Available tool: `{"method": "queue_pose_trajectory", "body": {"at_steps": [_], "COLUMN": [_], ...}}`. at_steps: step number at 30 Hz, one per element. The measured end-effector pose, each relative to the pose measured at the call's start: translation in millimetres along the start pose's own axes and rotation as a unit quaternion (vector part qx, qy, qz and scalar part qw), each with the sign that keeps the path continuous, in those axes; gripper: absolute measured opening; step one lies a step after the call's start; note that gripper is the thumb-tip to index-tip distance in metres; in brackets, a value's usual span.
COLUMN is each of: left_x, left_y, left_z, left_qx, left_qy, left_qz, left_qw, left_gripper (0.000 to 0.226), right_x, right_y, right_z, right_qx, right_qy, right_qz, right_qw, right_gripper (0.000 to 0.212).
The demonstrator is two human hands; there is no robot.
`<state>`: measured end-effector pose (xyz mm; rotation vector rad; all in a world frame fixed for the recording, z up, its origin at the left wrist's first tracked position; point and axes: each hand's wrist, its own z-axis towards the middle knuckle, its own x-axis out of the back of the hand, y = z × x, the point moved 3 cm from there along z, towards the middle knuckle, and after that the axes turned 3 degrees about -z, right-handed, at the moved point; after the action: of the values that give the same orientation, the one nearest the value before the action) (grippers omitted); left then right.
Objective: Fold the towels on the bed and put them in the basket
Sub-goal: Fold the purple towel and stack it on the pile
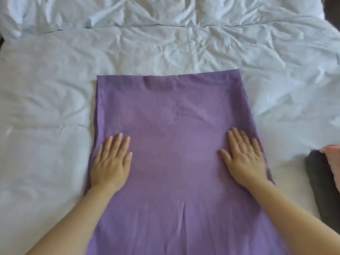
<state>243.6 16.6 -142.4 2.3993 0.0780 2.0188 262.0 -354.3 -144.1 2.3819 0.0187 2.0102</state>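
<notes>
Purple cloth fills the near middle of the bed (46,107): the purple towel (174,111) lies flat and lengthwise, its near end running out of view at the bed's near edge, with a small crease down its middle there. Farther up, the left hand (112,161) and the right hand (244,157) rest palm-down on it, fingers straight and slightly spread, gripping nothing, each close to a long side edge. The step looks like smoothing before a fold, so the palms would do well to sweep outward and away toward the far hem, pressing out that crease and the faint ripple beyond the fingertips, and to square the side edges before any corner is lifted. By the bed's right edge, about level with the hands, a dark grey towel (320,181) lies with a pink towel (333,153) overlapping it; whether they are folded I cannot tell. Beyond the far hem is only wrinkled pale bedding. No basket shows, so what it holds cannot be told.
</notes>
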Motion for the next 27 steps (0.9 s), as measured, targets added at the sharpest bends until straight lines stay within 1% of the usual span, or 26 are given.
{"method": "queue_pose_trajectory", "body": {"at_steps": [2,3,4,5,7,8,9,10,11,13,15,17,18,19,20,22,23,24,25,27], "left_x": [5.1,8.6,12.4,14.4,9.6,3.7,-4.1,-12.1,-18.5,-24.3,-21.9,-14.2,-10.8,-8.6,-8.6,-14.5,-19.9,-26.8,-34.1,-42.6], "left_y": [-18.0,-13.5,-0.1,19.9,67.9,86.6,94.5,89.4,74.6,35.4,1.4,-6.8,0.5,14.5,33.7,77.8,93.2,98.9,94.9,68.2], "left_z": [-11.9,-20.2,-30.7,-43.6,-80.0,-101.3,-121.0,-137.1,-148.9,-165.2,-177.1,-189.2,-197.2,-207.6,-220.9,-254.4,-272.4,-288.6,-302.8,-326.3], "left_qx": [0.051,0.056,0.042,0.007,-0.1,-0.144,-0.163,-0.156,-0.135,-0.092,-0.048,0.001,0.011,0.004,-0.022,-0.106,-0.137,-0.148,-0.136,-0.074], "left_qy": [0.003,0.02,0.036,0.053,0.058,0.042,0.024,0.004,-0.011,-0.001,0.007,0.019,0.036,0.05,0.059,0.049,0.036,0.026,0.018,0.022], "left_qz": [-0.002,-0.002,-0.007,-0.019,-0.046,-0.048,-0.046,-0.038,-0.03,-0.007,0.007,-0.002,-0.011,-0.022,-0.037,-0.06,-0.065,-0.066,-0.065,-0.065], "left_qw": [0.999,0.998,0.998,0.998,0.992,0.987,0.985,0.987,0.99,0.996,0.999,1.0,0.999,0.998,0.997,0.991,0.988,0.986,0.988,0.995], "left_gripper": [0.067,0.067,0.066,0.063,0.059,0.058,0.058,0.057,0.057,0.06,0.06,0.061,0.061,0.061,0.061,0.06,0.059,0.059,0.058,0.058], "right_x": [8.1,13.4,19.7,25.3,28.2,21.8,11.7,1.5,-8.0,-19.3,-23.5,-18.1,-14.1,-8.5,-3.5,-0.8,-6.2,-14.2,-22.1,-35.3], "right_y": [26.8,26.0,15.5,-1.9,-48.5,-69.5,-82.3,-83.4,-71.5,-24.0,27.4,55.0,53.4,41.3,22.1,-23.9,-41.6,-50.2,-48.3,-17.8], "right_z": [-11.6,-19.8,-29.6,-40.7,-71.3,-90.9,-112.9,-134.3,-152.0,-177.1,-198.9,-215.9,-223.0,-229.7,-237.5,-259.7,-274.6,-290.8,-305.5,-328.2], "right_qx": [-0.06,-0.081,-0.086,-0.072,0.006,0.05,0.079,0.088,0.075,0.013,-0.062,-0.123,-0.134,-0.122,-0.088,0.012,0.056,0.085,0.091,0.044], "right_qy": [0.003,0.016,0.037,0.056,0.073,0.05,0.017,-0.011,-0.027,-0.041,-0.067,-0.082,-0.065,-0.036,-0.008,0.035,0.033,0.02,0.002,-0.012], "right_qz": [-0.001,0.01,0.033,0.061,0.113,0.127,0.129,0.117,0.097,0.062,0.018,0.008,0.017,0.035,0.061,0.105,0.107,0.095,0.083,0.071], "right_qw": [0.998,0.997,0.995,0.994,0.991,0.989,0.988,0.989,0.992,0.997,0.996,0.989,0.989,0.991,0.994,0.994,0.992,0.992,0.992,0.996], "right_gripper": [0.075,0.075,0.074,0.072,0.069,0.068,0.068,0.068,0.067,0.067,0.073,0.08,0.078,0.073,0.068,0.068,0.067,0.065,0.065,0.066]}}
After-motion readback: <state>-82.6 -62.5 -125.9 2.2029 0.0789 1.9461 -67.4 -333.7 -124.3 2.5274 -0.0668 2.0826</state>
